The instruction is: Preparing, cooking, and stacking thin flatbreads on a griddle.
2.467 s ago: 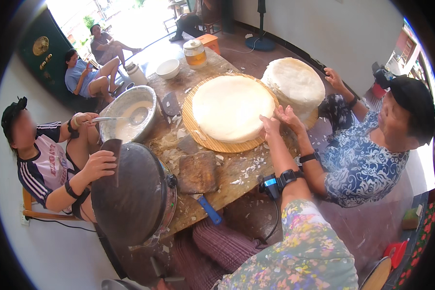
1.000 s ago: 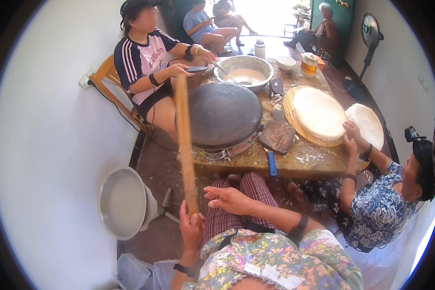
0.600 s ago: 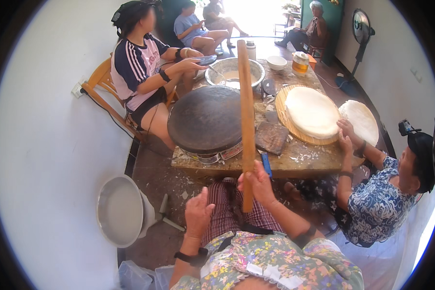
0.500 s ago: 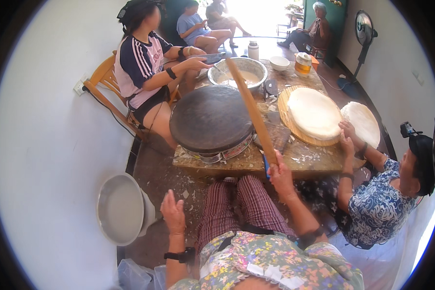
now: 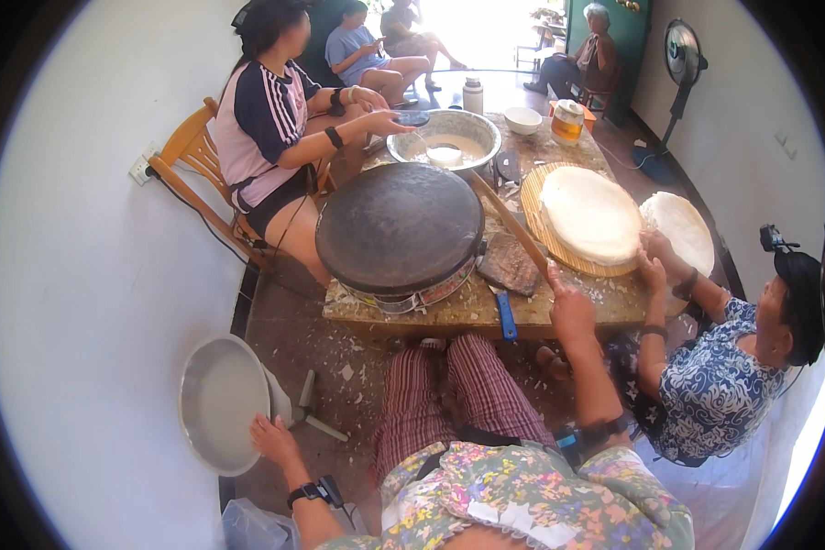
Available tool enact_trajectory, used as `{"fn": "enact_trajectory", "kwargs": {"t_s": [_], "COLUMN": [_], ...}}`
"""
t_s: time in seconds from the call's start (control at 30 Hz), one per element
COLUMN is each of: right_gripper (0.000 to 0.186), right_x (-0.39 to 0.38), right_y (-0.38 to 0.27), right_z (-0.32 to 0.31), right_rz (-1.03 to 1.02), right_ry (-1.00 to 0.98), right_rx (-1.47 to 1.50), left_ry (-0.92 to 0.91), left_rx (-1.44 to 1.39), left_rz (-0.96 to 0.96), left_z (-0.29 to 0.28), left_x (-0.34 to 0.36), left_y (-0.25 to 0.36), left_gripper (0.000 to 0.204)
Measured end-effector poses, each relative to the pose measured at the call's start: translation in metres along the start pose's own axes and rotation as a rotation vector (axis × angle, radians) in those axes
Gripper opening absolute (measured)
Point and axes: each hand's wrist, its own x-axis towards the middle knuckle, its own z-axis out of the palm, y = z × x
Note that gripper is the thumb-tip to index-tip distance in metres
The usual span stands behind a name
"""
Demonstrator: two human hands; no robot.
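My right hand [image 5: 573, 310] is closed round the end of a long wooden handle [image 5: 513, 225]. The handle slants over the table to a metal bowl of pale batter [image 5: 396, 145], where a round, whitish ladle head [image 5: 445, 156] shows at the batter's surface. My left hand [image 5: 276, 442], fingers stretched out, is at the near rim of a large grey basin [image 5: 213, 344]. Between my right hand and the bowl sits a round dark griddle [image 5: 401, 225], its surface bare. A blue-handled scraper or knife [image 5: 505, 314] lies at the table's front edge.
Stacked pale flatbreads lie on a woven round mat [image 5: 528, 206], beside another pile [image 5: 678, 231] where a co-worker's hands [image 5: 655, 255] rest. On the left a seated person [image 5: 270, 119] holds a dark flat object [image 5: 412, 118] near the bowl. A standing fan [image 5: 683, 60] is at right.
My right hand has shifted right and lowered the ladle, whose head now sits in the batter. My left hand has moved down and left to the basin rim.
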Motion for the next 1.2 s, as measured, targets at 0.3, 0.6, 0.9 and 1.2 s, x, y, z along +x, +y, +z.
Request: {"fn": "enact_trajectory", "kwargs": {"t_s": [0.3,0.6,0.9,1.2], "right_gripper": [0.066,0.057,0.067,0.070], "right_x": [0.036,0.121,0.051,0.093], "right_y": [-0.049,-0.134,-0.179,-0.116], "right_z": [-0.020,-0.036,-0.070,-0.043], "right_rz": [-0.084,-0.329,-0.928,-0.535], "right_ry": [0.022,-0.023,-0.316,0.050], "right_rx": [-0.054,-0.016,-0.091,-0.100], "left_ry": [-0.001,0.032,0.025,0.036], "left_rx": [-0.025,-0.024,-0.012,-0.038], "left_rz": [-0.010,0.016,-0.001,0.012], "left_z": [-0.014,-0.018,-0.009,-0.014], "left_x": [-0.008,-0.010,-0.014,-0.008], "left_y": [0.009,0.011,0.005,0.021], "left_gripper": [0.062,0.067,0.069,0.069]}}
